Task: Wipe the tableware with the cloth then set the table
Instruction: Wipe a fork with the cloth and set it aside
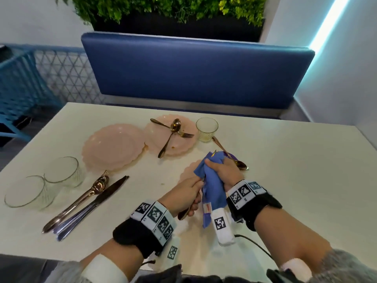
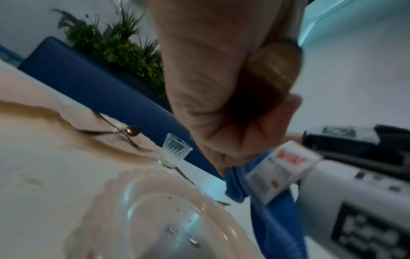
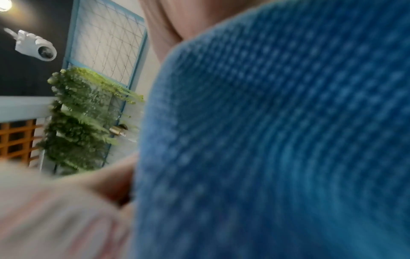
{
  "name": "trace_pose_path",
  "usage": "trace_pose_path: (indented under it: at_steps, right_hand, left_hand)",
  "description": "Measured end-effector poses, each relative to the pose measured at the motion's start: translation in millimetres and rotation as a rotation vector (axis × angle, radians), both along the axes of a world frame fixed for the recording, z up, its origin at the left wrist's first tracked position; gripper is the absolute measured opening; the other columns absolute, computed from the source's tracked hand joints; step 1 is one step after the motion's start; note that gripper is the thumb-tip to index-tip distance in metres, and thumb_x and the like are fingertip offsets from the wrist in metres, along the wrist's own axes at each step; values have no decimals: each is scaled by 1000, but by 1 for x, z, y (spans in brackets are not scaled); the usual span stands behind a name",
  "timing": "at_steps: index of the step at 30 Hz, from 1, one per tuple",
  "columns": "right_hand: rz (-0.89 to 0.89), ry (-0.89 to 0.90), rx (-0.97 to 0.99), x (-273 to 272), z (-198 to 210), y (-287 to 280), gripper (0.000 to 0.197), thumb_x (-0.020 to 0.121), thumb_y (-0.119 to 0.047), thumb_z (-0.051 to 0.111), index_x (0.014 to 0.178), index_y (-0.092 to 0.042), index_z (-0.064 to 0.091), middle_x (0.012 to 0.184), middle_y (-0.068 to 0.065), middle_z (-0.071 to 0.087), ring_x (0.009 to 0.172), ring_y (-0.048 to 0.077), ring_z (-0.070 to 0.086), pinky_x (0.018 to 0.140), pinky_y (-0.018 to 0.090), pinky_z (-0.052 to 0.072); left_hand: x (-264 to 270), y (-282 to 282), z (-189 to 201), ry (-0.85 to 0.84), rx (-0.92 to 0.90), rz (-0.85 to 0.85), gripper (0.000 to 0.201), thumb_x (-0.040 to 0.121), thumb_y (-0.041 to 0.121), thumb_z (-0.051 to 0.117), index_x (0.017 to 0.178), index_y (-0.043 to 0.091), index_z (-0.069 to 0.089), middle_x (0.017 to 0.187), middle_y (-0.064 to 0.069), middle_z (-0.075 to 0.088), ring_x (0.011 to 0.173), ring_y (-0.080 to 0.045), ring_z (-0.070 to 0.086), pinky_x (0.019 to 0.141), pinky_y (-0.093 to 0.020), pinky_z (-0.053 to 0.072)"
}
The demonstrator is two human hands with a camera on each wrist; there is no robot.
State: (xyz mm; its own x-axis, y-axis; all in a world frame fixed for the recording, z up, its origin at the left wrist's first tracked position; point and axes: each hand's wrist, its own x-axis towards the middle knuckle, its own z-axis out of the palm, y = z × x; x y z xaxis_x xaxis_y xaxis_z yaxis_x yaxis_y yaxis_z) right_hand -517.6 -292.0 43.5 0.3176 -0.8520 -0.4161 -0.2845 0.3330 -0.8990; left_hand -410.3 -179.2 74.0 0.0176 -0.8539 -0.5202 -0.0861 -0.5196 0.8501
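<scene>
Over a small pink plate (image 1: 188, 169) near the table's front, my left hand (image 1: 191, 193) grips the handle of a gold utensil (image 1: 183, 214). My right hand (image 1: 217, 169) squeezes a blue cloth (image 1: 212, 188) wrapped round the utensil's upper part; only a gold tip peeks out above the cloth, so its kind is hidden. In the left wrist view my left hand (image 2: 221, 91) is curled round the gold handle (image 2: 274, 70), with the cloth (image 2: 268, 206) and its white label (image 2: 281, 172) hanging below. The cloth (image 3: 266, 140) fills most of the right wrist view.
Two pink plates (image 1: 114, 147) (image 1: 183, 148) lie mid-table, the right one bearing a gold spoon (image 1: 175, 125) and fork (image 1: 185, 135). A glass (image 1: 207, 129) and a gold spoon (image 1: 240, 165) sit right of them. At left are two glasses (image 1: 63, 172) (image 1: 26, 192), a spoon (image 1: 81, 199) and a knife (image 1: 95, 203).
</scene>
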Motion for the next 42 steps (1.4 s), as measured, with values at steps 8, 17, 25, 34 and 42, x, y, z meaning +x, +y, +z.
trace_pose_path:
  at_steps: [8,17,25,34,42]
  right_hand:
    - [-99,155,-444,70,43,17,31,89,-26,61,111,-6,55,100,8,60,90,20,55,81,29,44]
    - [-4,-300,81,134,34,66,25,94,-25,52,97,-4,63,94,14,68,78,21,66,71,33,57]
    - [-36,-526,214,170,43,92,43,97,-41,41,94,-3,61,85,16,62,72,25,65,64,32,56]
    - [210,-416,16,198,33,115,21,95,-17,49,111,-3,54,84,8,65,71,18,62,62,27,55]
    - [619,-3,-268,211,32,136,13,95,-12,50,90,-24,49,78,-8,56,60,-8,60,63,10,49]
  left_hand:
    - [83,37,22,-100,15,28,30,101,21,29,72,18,33,59,-1,34,43,-12,28,35,-12,22]
    - [123,59,12,-168,-76,143,31,101,23,30,71,19,37,56,-5,37,38,-15,29,37,-17,22]
    - [149,82,6,-6,-12,229,33,100,19,28,69,17,38,56,-1,30,38,-9,22,39,-12,16]
    - [177,86,3,556,9,487,30,97,17,31,67,17,37,58,0,29,36,-7,21,36,-15,17]
    - [210,81,19,330,-175,543,24,98,25,42,88,14,61,77,-8,61,65,-17,56,52,-22,45]
